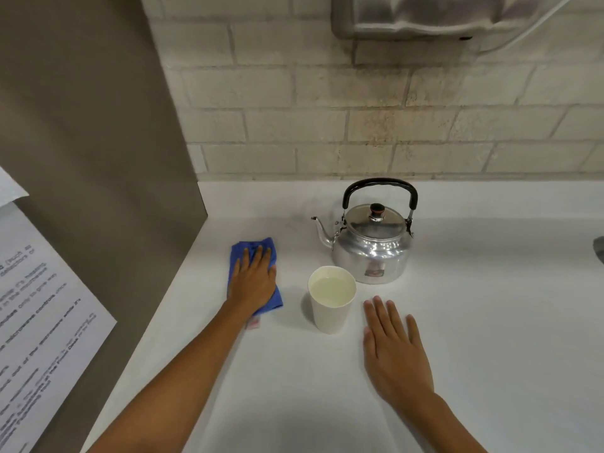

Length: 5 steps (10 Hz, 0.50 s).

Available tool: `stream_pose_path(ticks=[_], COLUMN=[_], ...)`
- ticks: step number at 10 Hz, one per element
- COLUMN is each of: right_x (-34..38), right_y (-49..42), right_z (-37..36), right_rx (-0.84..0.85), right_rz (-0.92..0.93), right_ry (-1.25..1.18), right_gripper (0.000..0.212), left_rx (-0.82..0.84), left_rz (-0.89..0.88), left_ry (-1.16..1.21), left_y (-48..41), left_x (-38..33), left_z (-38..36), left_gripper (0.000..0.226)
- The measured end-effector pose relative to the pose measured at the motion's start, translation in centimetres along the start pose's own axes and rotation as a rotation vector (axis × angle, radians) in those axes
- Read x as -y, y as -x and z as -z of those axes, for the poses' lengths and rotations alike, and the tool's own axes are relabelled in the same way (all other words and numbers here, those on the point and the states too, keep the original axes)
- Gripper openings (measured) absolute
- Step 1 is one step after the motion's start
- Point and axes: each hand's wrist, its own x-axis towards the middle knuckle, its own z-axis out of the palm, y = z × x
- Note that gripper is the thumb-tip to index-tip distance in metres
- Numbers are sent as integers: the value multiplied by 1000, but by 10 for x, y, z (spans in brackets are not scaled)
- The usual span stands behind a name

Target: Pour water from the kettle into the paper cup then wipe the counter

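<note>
A silver kettle (372, 246) with a black handle stands upright on the white counter (490, 322), its spout pointing left. Just in front of it stands a white paper cup (330, 308) with water inside. My left hand (253, 276) lies flat on a blue cloth (243, 250), pressing it onto the counter to the left of the cup. My right hand (394, 348) rests flat on the counter to the right of the cup, fingers spread, holding nothing.
A brown appliance side (91, 158) with a printed paper notice (36, 305) walls off the left. A brick wall (359, 109) runs along the back, with a metal dispenser (425, 14) above. A dark object (599, 251) pokes in at the right edge.
</note>
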Motion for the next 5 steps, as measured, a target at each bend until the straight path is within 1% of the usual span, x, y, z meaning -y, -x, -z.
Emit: stream_pose_path(ticks=[2, 3, 4, 5], right_x=[2, 3, 4, 4], right_y=[0, 0, 0, 0], right_z=[2, 3, 4, 5], right_rx=[-8, -7, -2, 4], right_rz=[-5, -11, -22, -17], right_ry=[-16, -8, -12, 0], right_gripper=[52, 52, 52, 52], left_rx=[110, 135, 150, 123], left_rz=[-65, -121, -140, -130], left_ry=[30, 21, 30, 17], left_y=[-53, -66, -71, -68], left_x=[-29, -32, -30, -31], left_z=[-7, -7, -8, -6], left_gripper=[54, 54, 56, 58])
